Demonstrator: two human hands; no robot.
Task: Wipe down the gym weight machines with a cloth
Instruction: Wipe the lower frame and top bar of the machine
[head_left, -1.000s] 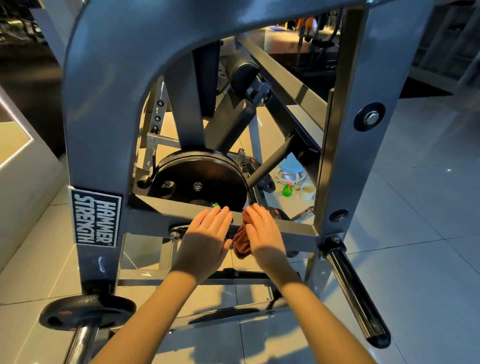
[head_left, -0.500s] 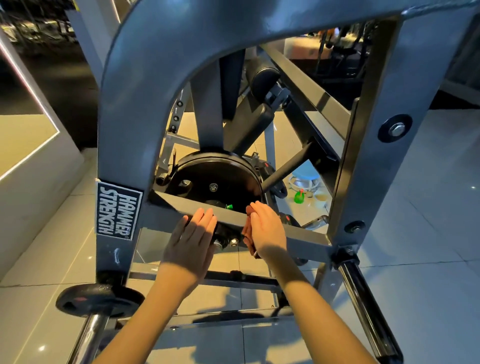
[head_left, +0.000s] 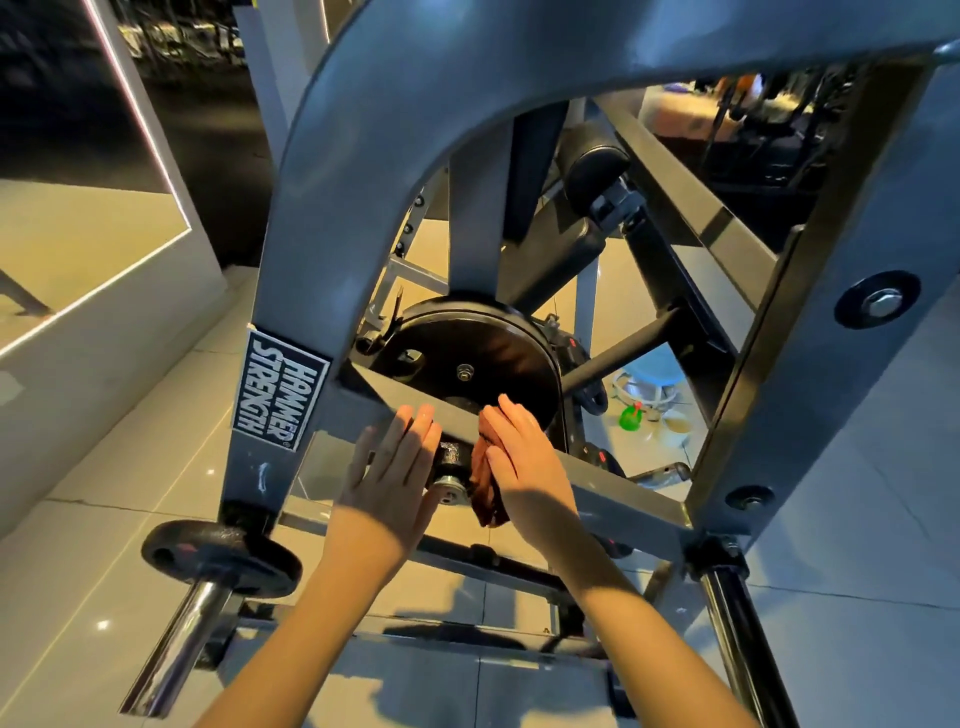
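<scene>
Brown cloth (head_left: 487, 496) moved from grey steel crossbar (head_left: 618, 496) down to black pivot hub (head_left: 451, 458).
Right hand (head_left: 519, 462) flat, pressing it; left hand (head_left: 389, 478) flat, empty.

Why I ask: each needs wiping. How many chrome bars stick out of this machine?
2. One chrome bar at lower left, carrying a black plate; another at lower right, bare. Others may be hidden behind the frame.
</scene>
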